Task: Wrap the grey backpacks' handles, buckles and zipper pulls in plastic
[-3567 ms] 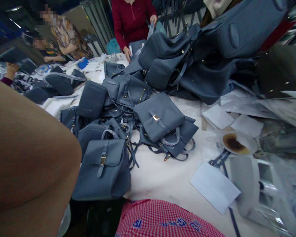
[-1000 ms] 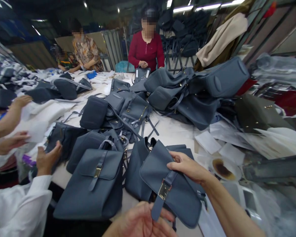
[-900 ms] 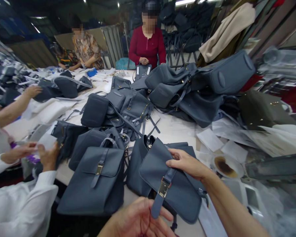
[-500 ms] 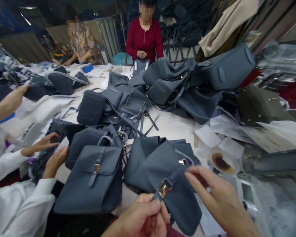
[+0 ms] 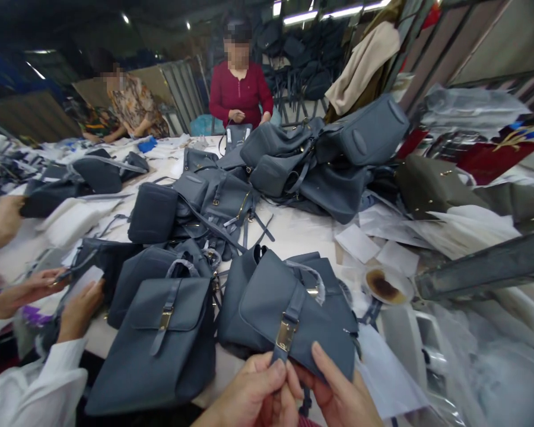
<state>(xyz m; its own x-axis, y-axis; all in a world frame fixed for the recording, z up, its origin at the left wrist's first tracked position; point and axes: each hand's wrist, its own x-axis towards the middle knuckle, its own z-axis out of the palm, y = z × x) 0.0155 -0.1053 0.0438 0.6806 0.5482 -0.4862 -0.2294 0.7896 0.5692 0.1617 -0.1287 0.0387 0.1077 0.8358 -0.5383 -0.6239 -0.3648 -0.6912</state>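
A dark blue-grey backpack [image 5: 262, 284] lies in front of me with its flap up and a gold buckle [image 5: 286, 333] on the flap's strap. My left hand [image 5: 260, 388] pinches the strap end just below the buckle. At the bag's lower edge, my right hand [image 5: 338, 385] has its thumb on top and its fingers underneath, gripping the material. A clear-wrapped handle [image 5: 309, 276] shows behind the flap. Left of this bag stands a second backpack [image 5: 160, 344], its flap fastened by a strap with a gold clasp.
Further back lies a heap of similar bags [image 5: 293, 154]. At the right are a dish of brown liquid [image 5: 385, 286], a grey metal bar [image 5: 485, 261] and white papers. A co-worker's hands [image 5: 78, 302] hold white paper at the left; a person in red [image 5: 240, 89] works across the table.
My right hand has come down from beside the handle to the bag's lower edge. The buckle strap now stands more upright. The co-worker's hands at the left have shifted, and the view has tilted.
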